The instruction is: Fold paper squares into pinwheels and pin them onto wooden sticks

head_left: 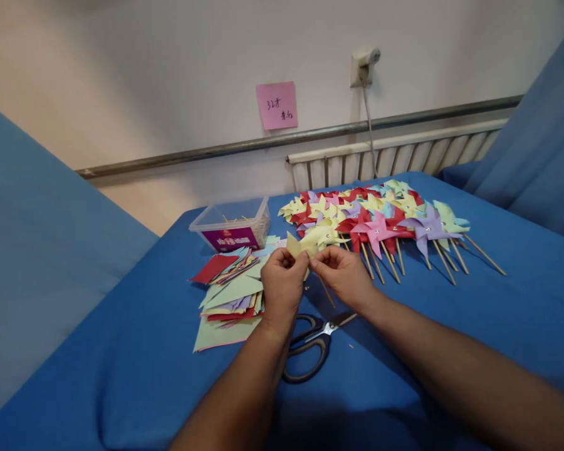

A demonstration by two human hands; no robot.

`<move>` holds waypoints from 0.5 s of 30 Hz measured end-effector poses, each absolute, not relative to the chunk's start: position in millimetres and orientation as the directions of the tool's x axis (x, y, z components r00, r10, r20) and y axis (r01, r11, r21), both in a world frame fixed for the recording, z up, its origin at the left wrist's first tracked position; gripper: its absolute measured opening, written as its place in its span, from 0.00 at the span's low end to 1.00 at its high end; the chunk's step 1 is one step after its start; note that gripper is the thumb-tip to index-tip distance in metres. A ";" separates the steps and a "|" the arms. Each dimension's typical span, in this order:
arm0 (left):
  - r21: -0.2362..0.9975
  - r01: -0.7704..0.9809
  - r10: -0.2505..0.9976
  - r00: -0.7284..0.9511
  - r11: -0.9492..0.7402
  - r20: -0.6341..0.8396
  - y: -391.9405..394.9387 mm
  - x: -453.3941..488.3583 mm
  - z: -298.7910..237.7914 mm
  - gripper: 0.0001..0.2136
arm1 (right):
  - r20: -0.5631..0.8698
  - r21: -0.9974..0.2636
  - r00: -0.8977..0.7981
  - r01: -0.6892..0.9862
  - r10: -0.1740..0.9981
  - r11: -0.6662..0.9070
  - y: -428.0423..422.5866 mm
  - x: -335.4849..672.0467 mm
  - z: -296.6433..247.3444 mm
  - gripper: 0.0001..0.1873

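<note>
Both hands meet over the middle of the table around a piece of pale yellow paper, partly folded. My left hand is closed on it from the left, its thumb pressed against the paper. From the right, my right hand pinches at the paper's edge; whether its fingertips also hold something small is hidden. A thin wooden stick slants down below the hands. Under them lie scissors with dark handles, blades partly spread. To the left is a stack of coloured paper squares.
Many finished paper pinwheels on sticks lie at the back right. A clear plastic box with sticks inside stands at the back left. The table has a blue cloth. A radiator, a metal pipe and a pink note are behind.
</note>
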State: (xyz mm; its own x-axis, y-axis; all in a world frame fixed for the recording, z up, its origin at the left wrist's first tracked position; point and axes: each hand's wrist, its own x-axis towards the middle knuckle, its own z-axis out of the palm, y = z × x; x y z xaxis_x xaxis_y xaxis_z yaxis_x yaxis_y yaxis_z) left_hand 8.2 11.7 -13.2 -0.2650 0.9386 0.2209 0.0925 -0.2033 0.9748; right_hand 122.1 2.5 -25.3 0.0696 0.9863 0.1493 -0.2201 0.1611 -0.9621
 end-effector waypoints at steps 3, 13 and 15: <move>0.976 0.071 0.941 -0.259 -0.208 0.219 12.8 7.3 -15.9 0.10 | 0.164 -0.963 0.082 -0.202 0.983 0.177 2.2 121.6 -26.5 0.14; 0.976 0.054 0.944 -0.249 -0.211 0.217 14.2 6.5 -17.0 0.11 | 0.199 -0.972 0.087 -0.112 0.976 0.208 4.0 123.6 -32.4 0.14; 0.976 0.053 0.943 -0.252 -0.211 0.218 13.8 6.7 -16.5 0.11 | 0.207 -0.972 0.096 -0.091 0.974 0.215 3.1 124.2 -31.8 0.14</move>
State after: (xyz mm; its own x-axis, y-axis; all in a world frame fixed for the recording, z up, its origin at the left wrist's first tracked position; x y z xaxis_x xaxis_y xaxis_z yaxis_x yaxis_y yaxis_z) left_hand 6.7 13.8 -16.5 -0.2523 0.9429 0.2175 0.0532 -0.2109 0.9760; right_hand 124.2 3.1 -31.8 0.0956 0.9737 0.2068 -0.0905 0.2154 -0.9723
